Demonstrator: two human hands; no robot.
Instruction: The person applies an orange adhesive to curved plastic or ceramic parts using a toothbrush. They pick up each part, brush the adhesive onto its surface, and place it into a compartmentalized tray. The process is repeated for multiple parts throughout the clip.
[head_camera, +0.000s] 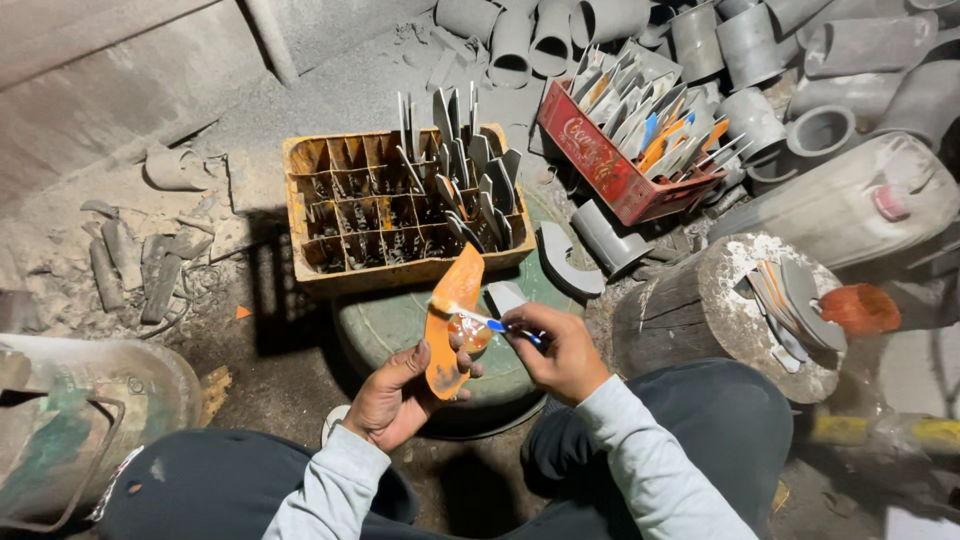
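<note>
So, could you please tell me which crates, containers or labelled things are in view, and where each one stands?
Red crate: upper right, tilted, white lettering on its side, full of curved blades.
Yellow crate: centre, worn dividers, grey blades in its right half.
Grey jerrycan: right, lying down, pink cap.
Green drum: lower left, dusty.

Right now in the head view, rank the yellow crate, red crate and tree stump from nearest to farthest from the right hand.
1. Tree stump, just right of the right hand.
2. Yellow crate, ahead and left.
3. Red crate, farther ahead on the right, though close to the yellow crate's distance.
</note>
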